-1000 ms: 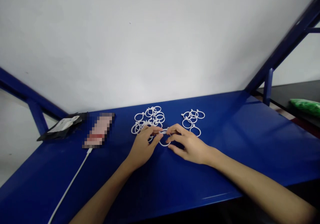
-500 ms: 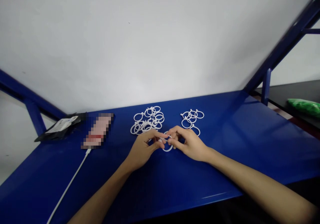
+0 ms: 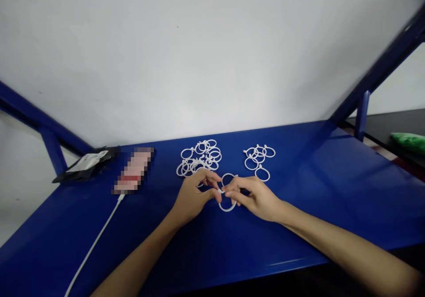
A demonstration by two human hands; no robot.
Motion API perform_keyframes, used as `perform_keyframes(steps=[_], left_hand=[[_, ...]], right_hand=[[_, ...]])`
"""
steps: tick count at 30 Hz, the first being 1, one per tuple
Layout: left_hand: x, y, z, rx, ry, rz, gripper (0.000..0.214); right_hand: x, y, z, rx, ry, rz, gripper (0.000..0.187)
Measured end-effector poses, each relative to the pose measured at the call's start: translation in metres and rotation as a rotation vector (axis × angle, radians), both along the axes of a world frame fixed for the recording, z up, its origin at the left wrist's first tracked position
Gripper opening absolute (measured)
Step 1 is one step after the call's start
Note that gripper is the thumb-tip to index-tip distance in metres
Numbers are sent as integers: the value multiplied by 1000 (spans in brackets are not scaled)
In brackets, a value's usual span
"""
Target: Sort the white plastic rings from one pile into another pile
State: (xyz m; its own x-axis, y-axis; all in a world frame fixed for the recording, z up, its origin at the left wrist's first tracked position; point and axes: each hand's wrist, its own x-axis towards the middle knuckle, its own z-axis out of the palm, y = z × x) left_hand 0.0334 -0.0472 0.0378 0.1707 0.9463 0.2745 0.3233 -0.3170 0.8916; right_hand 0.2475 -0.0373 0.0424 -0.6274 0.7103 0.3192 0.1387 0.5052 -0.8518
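Observation:
Close together above the blue tabletop, my two hands pinch a white curtain ring [image 3: 227, 210]. My left hand [image 3: 195, 193] has its thumb and fingertips at the ring's upper left. My right hand [image 3: 257, 196] pinches the top of the same ring, and its fingertips hide the small eyelet part there. Just behind the right fingers, a second white ring [image 3: 228, 175] shows, partly covered; whether it is held or lying on the table I cannot tell. Past my left hand lies a larger pile of white rings [image 3: 215, 154]. A smaller group of rings [image 3: 251, 163] lies beyond my right hand.
On the left of the blue table [image 3: 299, 168] lies a blurred-out phone-like object [image 3: 134, 171] with a white cable [image 3: 94, 244]. Beside it is a black plastic bag [image 3: 88, 164] with a white label. Blue metal posts stand at both sides. A green packet [image 3: 410, 142] lies far right.
The held ring has turned and now hangs lower, below my fingertips. My left fingers have spread a little, and the second ring behind shows more fully. The view has shifted slightly.

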Motion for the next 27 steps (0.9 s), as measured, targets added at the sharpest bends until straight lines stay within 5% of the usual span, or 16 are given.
perform_keyframes(steps=[8,15,20,23,27], left_hand=[[2,3,-7,146,281,45,12],[13,8,-19,473,706,-29,21],[10,4,-16,511,720,-68,10],[8,1,-11,553,659,-1,9],[9,-3,-7,657,638,116,9]], right_hand=[[5,7,2,247,-156,22,20],[34,52,1,445,-309,-478,24],[55,71,-2,653,-489,-726,29],[44,59,2,604,-399,-663,25],[11,26,7,316,-245,-355,21]])
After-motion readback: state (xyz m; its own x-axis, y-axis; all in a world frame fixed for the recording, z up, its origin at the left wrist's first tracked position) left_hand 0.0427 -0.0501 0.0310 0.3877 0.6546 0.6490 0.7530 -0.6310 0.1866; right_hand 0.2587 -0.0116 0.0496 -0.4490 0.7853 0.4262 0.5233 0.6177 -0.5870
